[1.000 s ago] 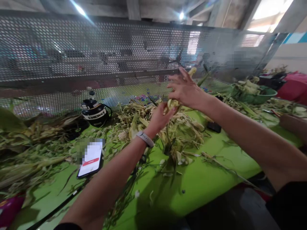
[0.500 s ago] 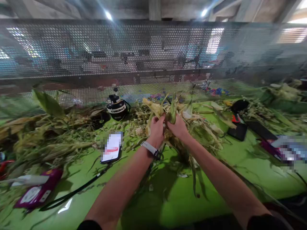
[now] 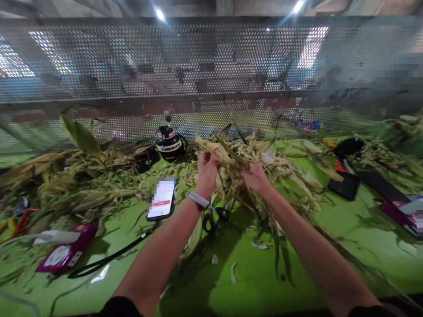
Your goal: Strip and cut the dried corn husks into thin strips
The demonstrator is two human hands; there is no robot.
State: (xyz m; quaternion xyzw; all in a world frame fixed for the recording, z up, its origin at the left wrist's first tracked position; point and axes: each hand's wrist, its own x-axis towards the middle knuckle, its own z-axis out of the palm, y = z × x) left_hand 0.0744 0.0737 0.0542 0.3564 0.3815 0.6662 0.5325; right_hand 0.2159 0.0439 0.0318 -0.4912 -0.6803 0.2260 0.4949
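A pile of pale yellow-green corn husks (image 3: 231, 165) lies in front of me on the green tabletop. My left hand (image 3: 207, 169), with a grey-white watch strap on its wrist, is closed at the left of the pile, fingertips pinched against a yellowish husk. To the right, my right hand (image 3: 254, 177) is closed around the end of a long green corn husk (image 3: 233, 154) that slants up and left. Its fingertips are partly covered by husk. Below the hands, black-handled scissors (image 3: 214, 218) rest, their blades hidden.
Left of my arm lies a phone (image 3: 161, 200) with a black strap. Behind it stands a dark bottle (image 3: 169, 147) marked ENERGY. Dried leaves (image 3: 99, 176) and a purple device (image 3: 68, 251) are farther left. A black pouch (image 3: 344, 185) lies right. A perforated metal screen (image 3: 211, 57) rises behind.
My hands were close together and have moved apart, the left one leftward. The green husk, upright before, now slants from my right hand. The scissor handles show more clearly; the view has shifted slightly.
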